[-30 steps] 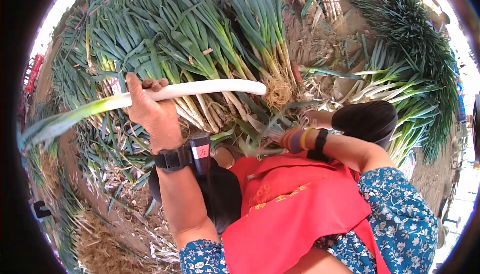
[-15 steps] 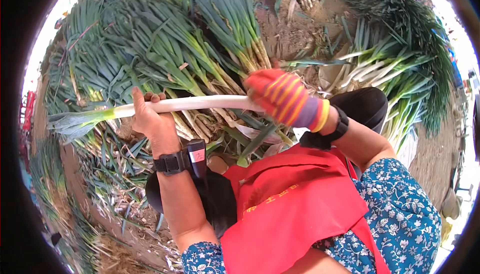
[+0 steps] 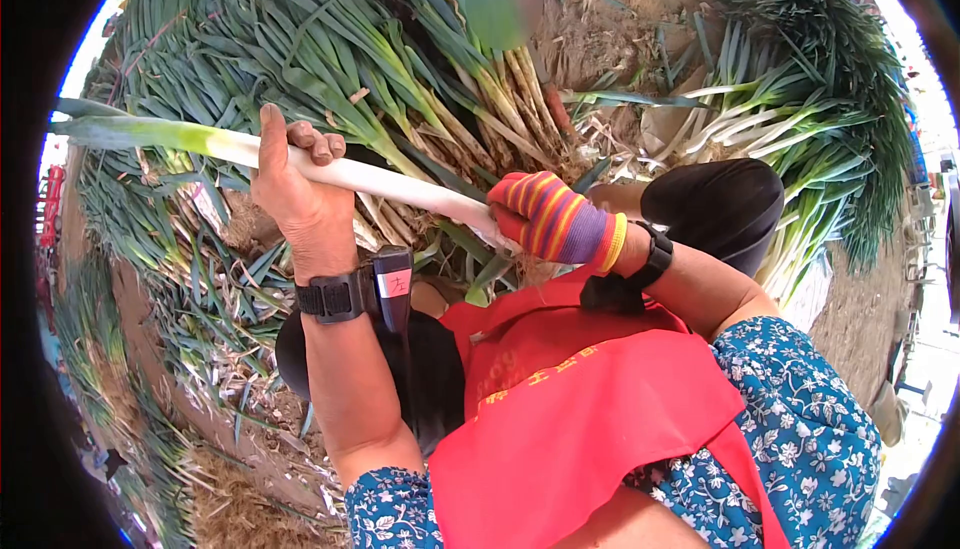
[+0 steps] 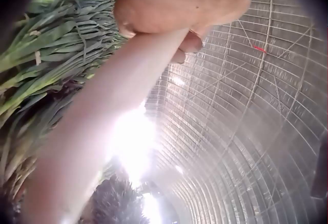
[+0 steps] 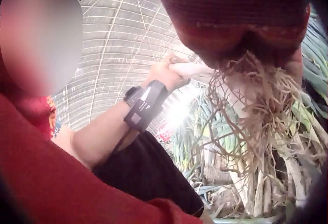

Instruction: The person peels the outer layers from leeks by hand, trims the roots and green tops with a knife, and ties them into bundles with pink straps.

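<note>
A long green onion (image 3: 400,187) slants across the head view, its white stalk smooth and its green leaf end at the far left. My bare left hand (image 3: 300,184) grips the stalk near where white turns green; in the left wrist view its fingers wrap the pale shaft (image 4: 110,96). My right hand (image 3: 560,217), in a striped red, yellow and purple knit glove, holds the root end, lower than the leaf end. Stringy brown roots (image 5: 261,116) hang below the gloved hand in the right wrist view. The glove hides the stalk's very end.
Unpeeled green onions (image 3: 300,49) lie heaped ahead and to the left. Peeled white-stemmed ones (image 3: 760,119) lie at the right, beside a dark green heap (image 3: 800,29). Leaf scraps (image 3: 240,349) litter the ground at the left. A red apron (image 3: 590,379) covers the lap.
The gloved right hand has come up from near the lap to the root end and now grips it. The left hand keeps its hold, and the green onion's leaf end has swung upward.
</note>
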`<state>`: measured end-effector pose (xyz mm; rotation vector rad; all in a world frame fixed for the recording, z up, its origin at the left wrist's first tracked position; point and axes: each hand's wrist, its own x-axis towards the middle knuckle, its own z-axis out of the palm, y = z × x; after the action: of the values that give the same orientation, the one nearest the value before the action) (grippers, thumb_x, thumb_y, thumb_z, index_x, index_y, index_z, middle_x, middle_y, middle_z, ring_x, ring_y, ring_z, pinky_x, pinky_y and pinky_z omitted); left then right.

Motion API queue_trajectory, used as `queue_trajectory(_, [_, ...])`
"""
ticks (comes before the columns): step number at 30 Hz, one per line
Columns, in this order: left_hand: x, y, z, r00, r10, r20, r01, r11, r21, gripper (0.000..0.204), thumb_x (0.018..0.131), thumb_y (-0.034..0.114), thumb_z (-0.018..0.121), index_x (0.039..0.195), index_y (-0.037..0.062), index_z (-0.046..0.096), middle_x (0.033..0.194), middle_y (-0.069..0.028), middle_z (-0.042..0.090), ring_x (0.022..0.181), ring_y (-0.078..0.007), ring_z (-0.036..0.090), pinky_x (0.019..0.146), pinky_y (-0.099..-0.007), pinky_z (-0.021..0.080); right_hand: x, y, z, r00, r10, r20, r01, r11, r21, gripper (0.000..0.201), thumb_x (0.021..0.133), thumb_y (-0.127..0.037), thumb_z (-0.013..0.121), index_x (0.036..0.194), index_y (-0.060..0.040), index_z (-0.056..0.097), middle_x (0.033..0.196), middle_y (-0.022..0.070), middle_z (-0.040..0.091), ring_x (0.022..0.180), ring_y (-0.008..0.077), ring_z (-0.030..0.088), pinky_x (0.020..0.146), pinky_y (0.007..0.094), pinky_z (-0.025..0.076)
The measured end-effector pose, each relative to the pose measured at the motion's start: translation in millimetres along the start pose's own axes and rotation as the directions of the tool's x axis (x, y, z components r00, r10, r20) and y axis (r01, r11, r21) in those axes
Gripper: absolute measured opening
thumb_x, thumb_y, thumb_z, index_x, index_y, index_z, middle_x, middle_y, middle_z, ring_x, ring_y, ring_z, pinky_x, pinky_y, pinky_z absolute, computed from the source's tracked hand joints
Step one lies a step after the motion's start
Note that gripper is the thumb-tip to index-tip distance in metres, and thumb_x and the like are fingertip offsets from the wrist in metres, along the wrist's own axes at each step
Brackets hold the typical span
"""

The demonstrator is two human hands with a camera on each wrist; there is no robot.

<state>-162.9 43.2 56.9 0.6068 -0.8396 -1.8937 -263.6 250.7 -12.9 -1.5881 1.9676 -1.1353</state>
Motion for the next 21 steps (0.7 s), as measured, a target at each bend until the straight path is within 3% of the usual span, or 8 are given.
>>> queue_trajectory(5, [0.5,1.9,-0.2,0.984,-0.027,0.177,0.035,0.999,-0.040,0.024,0.086,0.023,0.058,0.070,0.0097,0.045,0.056,-0.0002,0.041,0.043,-0.0105,0.035,0.046,-0.0271,0.032,-1.8,34.4,6.0,0.952,-0.292,0.089,0.298,0.952,-0.071,0.018,0.075,-0.009,0.057,0.086,0.0045,0.059,0.071,0.0170,0.058,0.062,0.0285,0.056,0.058,0.0345,0.046])
queue_trajectory(6, [-0.4,2.8,-0.1,0.974,-0.038,0.224,0.051,0.997,-0.056,0.025,0.086,0.023,0.057,0.069,0.0098,0.045,0.056,-0.0001,0.041,0.043,-0.0105,0.035,0.045,-0.0268,0.032,-5.1,35.1,9.0,0.979,0.097,0.179,-0.120,0.985,0.120,0.021,0.075,-0.012,0.058,0.088,0.0045,0.059,0.069,0.0148,0.059,0.063,0.0229,0.057,0.059,0.0332,0.046])
queue_trajectory(8, [-0.4,-0.7,-0.3,0.970,-0.050,0.238,0.062,0.997,-0.046,0.024,0.086,0.022,0.057,0.069,0.0097,0.045,0.055,0.0000,0.041,0.042,-0.0103,0.035,0.045,-0.0263,0.032,-6.6,35.0,10.4,0.709,0.537,0.456,-0.685,0.679,0.265,0.022,0.073,-0.016,0.057,0.086,0.0012,0.063,0.063,0.0136,0.059,0.058,0.0157,0.058,0.055,0.0314,0.047])
queue_trajectory(12, [-2.1,-4.0,2.2,0.959,-0.052,0.278,0.056,0.998,-0.006,0.021,0.085,0.020,0.057,0.071,0.0096,0.045,0.054,-0.0001,0.042,0.041,-0.0100,0.036,0.043,-0.0255,0.031,-17.6,68.6,14.4,0.873,0.386,0.299,-0.458,0.860,0.226,0.020,0.073,-0.015,0.058,0.083,0.0010,0.063,0.060,0.0106,0.056,0.054,0.0161,0.056,0.052,0.0320,0.046])
queue_trajectory(15, [3.7,-6.4,2.2,0.962,-0.050,0.267,0.055,0.998,-0.010,0.019,0.085,0.017,0.057,0.071,0.0091,0.047,0.054,-0.0009,0.043,0.041,-0.0103,0.037,0.043,-0.0263,0.032,-12.0,54.6,-1.6,0.838,0.450,0.309,-0.494,0.866,0.079,0.019,0.075,-0.015,0.058,0.085,-0.0003,0.063,0.061,0.0093,0.057,0.056,0.0158,0.056,0.052,0.0315,0.046])
queue_trajectory(17, [3.7,-5.4,5.3,0.964,-0.026,0.263,0.034,0.999,-0.023,0.019,0.084,0.015,0.057,0.070,0.0088,0.048,0.054,-0.0011,0.043,0.041,-0.0105,0.037,0.043,-0.0271,0.033,-6.3,43.6,-13.3,0.710,0.575,0.408,-0.694,0.669,0.266,0.024,0.077,-0.019,0.061,0.091,0.0005,0.063,0.069,0.0079,0.062,0.065,0.0135,0.057,0.060,0.0295,0.047])
queue_trajectory(19, [3.5,-5.6,6.5,0.968,-0.021,0.251,0.028,0.999,-0.027,0.017,0.085,0.014,0.056,0.071,0.0087,0.047,0.054,-0.0007,0.043,0.041,-0.0103,0.037,0.043,-0.0269,0.033,-9.3,42.0,-9.6,0.925,0.300,0.233,-0.362,0.510,0.780,0.032,0.077,-0.022,0.066,0.097,0.0025,0.062,0.077,0.0053,0.063,0.074,0.0105,0.057,0.068,0.0270,0.046])
queue_trajectory(21, [5.5,-6.1,6.5,0.970,-0.031,0.240,0.037,0.999,-0.020,0.017,0.085,0.014,0.056,0.071,0.0090,0.047,0.054,0.0000,0.043,0.041,-0.0100,0.037,0.043,-0.0264,0.033,-6.5,19.5,-15.5,0.923,0.235,0.304,-0.384,0.558,0.736,0.039,0.073,-0.022,0.071,0.101,0.0037,0.061,0.084,0.0047,0.063,0.079,0.0081,0.055,0.071,0.0249,0.045])
